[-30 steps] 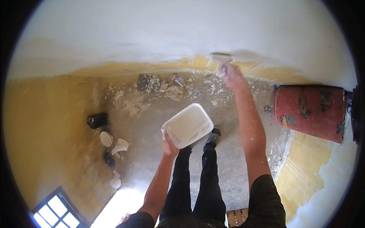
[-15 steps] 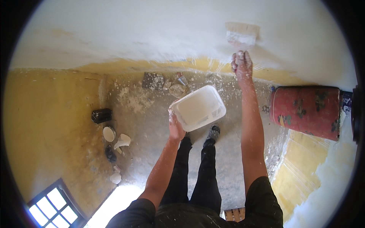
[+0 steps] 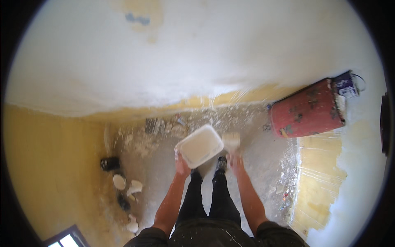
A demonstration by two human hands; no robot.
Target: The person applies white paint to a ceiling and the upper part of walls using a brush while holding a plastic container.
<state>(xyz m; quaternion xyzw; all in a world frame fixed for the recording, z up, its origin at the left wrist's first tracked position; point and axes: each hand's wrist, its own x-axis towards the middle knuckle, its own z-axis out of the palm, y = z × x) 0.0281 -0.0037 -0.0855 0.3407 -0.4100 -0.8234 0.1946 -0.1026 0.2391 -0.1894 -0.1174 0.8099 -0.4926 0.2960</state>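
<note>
A white rectangular tub (image 3: pixel 200 147) with pale paint inside is held out in front of me at waist height. My left hand (image 3: pixel 182 166) grips its near left edge, the fingers closed round the side. Just right of the tub is a wide flat paintbrush (image 3: pixel 231 140) with pale bristles, slightly blurred. My right hand (image 3: pixel 235 161) is closed round its handle, bristles pointing away from me. Ahead stands the wall (image 3: pixel 173 66), mostly white, with a yellow strip along its foot. Both hands and forearms carry white specks.
A red drum (image 3: pixel 306 110) stands at the right against the wall, with a dark blue bucket (image 3: pixel 346 85) on it. Along the left yellow wall (image 3: pixel 53 160) lie a black container (image 3: pixel 110 164), a round pale lid (image 3: pixel 119 181) and broken white pieces (image 3: pixel 134 187). Paint splashes mark the floor.
The paintbrush in my right hand has left the white wall and come down and back beside the tub. My view has shifted, showing more wall above. The left hand keeps the tub.
</note>
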